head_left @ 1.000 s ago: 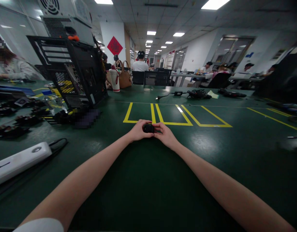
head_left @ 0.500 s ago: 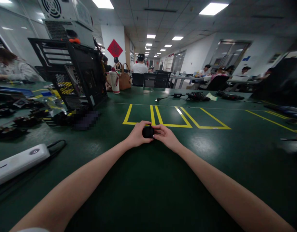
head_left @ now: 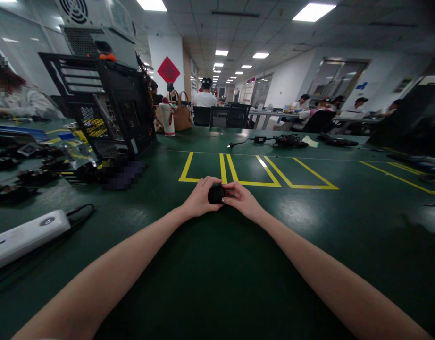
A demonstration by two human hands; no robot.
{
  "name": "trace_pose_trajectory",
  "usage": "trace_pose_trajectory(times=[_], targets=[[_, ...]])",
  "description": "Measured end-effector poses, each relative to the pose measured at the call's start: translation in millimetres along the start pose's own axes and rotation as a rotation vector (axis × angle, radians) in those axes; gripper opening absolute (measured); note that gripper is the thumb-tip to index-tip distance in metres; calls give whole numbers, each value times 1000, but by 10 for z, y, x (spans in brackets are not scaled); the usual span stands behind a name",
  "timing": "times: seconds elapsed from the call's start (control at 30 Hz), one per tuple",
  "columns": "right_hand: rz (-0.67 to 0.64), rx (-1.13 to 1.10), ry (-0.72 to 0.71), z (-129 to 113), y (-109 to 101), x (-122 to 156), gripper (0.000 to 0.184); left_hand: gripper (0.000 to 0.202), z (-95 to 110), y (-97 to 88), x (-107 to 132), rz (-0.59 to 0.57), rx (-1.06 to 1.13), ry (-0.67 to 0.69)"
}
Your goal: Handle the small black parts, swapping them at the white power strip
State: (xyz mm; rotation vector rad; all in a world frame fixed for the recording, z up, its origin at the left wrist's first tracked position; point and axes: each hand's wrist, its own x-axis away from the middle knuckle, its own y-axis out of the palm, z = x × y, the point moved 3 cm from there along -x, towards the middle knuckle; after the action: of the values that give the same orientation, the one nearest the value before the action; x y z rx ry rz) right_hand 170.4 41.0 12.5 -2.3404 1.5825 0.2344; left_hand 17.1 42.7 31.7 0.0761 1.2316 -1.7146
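Observation:
A small black rounded object [head_left: 215,194] is held between both hands at the middle of the view; its exact kind cannot be made out. My left hand [head_left: 199,197] curls around its left side, thumb below and fingers above. From the right, my right hand [head_left: 243,200] pinches its edge with thumb and fingertips. Both hands are just above or on the green table [head_left: 217,264], close to the near ends of the yellow tape outlines [head_left: 224,167]. The fingers partly hide the object.
A black computer case [head_left: 125,104] stands at the left, near a paper cup [head_left: 167,120] and a brown bag [head_left: 182,115]. A white device [head_left: 29,238] with a cable lies at the near left. Coiled black cables [head_left: 290,141] lie behind the tape. Another person [head_left: 26,101] sits far left.
The black object has turned slightly in my fingers. Both hands keep nearly the same place and hold; the view has shifted a little.

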Motion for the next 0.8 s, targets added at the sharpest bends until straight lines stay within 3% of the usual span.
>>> trace_pose_trajectory(times=[0.1, 0.3, 0.57, 0.8], targets=[[-18, -37, 21, -3, 20, 8, 32, 55, -2, 1, 3, -6, 0, -6], [84, -21, 34, -1, 26, -25, 23, 56, 7, 5, -1, -2, -1, 30], [-16, -127, 64, -5, 48, -4, 31, 55, 25, -15, 11, 4, -16, 40], [99, -45, 55, 6, 34, -18, 22, 55, 46, -27, 7, -18, -11, 18]])
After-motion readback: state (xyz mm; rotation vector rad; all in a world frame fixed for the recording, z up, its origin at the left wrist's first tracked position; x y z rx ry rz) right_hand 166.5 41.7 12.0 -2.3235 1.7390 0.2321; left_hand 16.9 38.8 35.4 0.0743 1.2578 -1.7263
